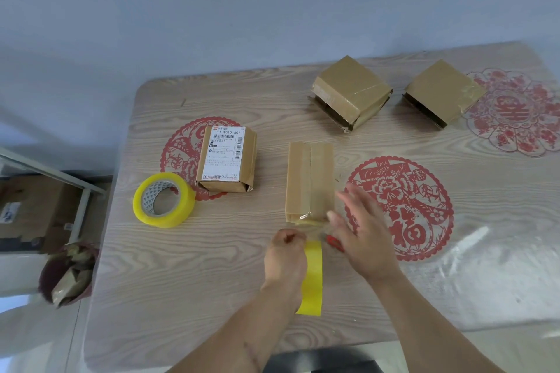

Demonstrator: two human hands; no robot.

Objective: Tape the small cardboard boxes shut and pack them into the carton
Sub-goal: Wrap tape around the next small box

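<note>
Landmark: the long flat brown cardboard box (309, 182) mid-tabletop.

Nearest, just below the box: a yellow strip of tape (313, 275) is stretched toward the viewer from the box's near end, kept taut by the left hand (286, 260), fingers curled and pinching its upper end. Likely held so for cutting. A small red cutter (335, 243) is seen beside the tape, under the right hand (363, 236); that hand is blurred, fingers spread, gripping nothing visible. Whether it touches the cutter cannot be told.

Box seam is taped lengthwise; near end looks unfinished.

Left of the box: a yellow roll of packing tape (165, 200) parked flat, within reach; beyond it a brown box with a white shipping label (225, 159).

Far right of the box: two squat tape-wrapped brown boxes (351, 92) (444, 94), apart, near the far edge of the wood-grain tabletop (188, 281).

Bare tabletop is available near-left for working. A brown carton (33, 209), probably the target, sits on the floor off the left edge.
</note>
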